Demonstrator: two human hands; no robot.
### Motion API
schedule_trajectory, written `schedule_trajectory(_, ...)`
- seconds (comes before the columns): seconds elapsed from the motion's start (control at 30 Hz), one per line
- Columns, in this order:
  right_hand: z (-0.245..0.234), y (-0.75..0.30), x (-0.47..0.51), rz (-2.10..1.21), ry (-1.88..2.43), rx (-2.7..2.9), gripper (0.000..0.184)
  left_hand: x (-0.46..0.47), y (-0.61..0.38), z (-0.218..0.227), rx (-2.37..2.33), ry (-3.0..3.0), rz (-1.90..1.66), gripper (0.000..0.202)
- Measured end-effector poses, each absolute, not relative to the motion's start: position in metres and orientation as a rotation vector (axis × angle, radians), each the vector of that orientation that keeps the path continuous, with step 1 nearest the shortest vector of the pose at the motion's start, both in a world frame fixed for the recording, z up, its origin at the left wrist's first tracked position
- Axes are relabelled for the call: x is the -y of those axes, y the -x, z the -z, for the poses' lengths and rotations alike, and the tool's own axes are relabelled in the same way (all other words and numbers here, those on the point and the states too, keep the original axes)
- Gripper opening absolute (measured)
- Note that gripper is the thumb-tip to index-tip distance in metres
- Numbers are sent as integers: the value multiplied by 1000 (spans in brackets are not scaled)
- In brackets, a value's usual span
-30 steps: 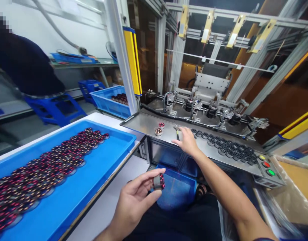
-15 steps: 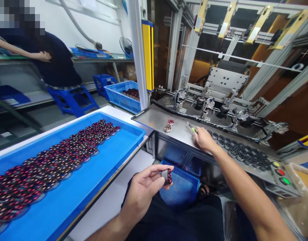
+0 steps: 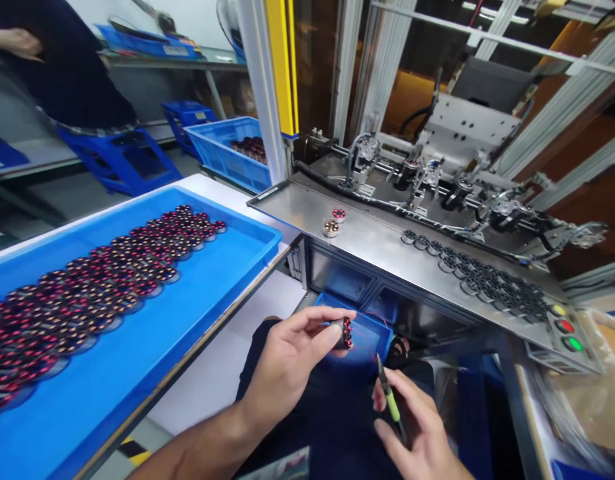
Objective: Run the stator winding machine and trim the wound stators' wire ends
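Observation:
My left hand [image 3: 287,363] pinches a small round wound coil part [image 3: 344,333] with red wire, held over my lap. My right hand [image 3: 417,430] is low at the bottom right and grips a thin green-handled tool [image 3: 389,399] whose tip points up toward the part. A large blue tray [image 3: 222,293] at my left carries several rows of similar red coil parts [image 3: 97,280]. Two more coil parts [image 3: 333,223] stand on the steel shelf [image 3: 377,247] of the machine, beside a row of several dark ring parts [image 3: 482,283].
A machine with clamps and cables [image 3: 437,180] fills the space behind the shelf. Its yellow, red and green buttons [image 3: 565,327] sit at the right end. A small blue bin [image 3: 360,333] lies under the shelf. Another blue bin [image 3: 232,157] and a seated person [image 3: 62,73] are at the far left.
My right hand has left the steel shelf and come down to my lap, bringing the green-handled tool with it. My left hand still holds the coil part. The view has tilted downward.

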State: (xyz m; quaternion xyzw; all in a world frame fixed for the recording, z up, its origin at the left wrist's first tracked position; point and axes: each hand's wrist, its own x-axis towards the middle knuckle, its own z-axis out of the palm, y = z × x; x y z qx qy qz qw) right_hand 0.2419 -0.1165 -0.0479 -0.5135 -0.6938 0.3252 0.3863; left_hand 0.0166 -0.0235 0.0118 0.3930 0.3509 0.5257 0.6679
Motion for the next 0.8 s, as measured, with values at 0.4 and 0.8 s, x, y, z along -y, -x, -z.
schedule_trajectory(0.4,26,-228,100,-740,1081,1883,75,33,-26,-18,-679,-948,-1085,33)
schedule_trajectory(0.8,25,-225,98,-848,986,1806,72,35,-29,-20,-670,-946,-1046,30)
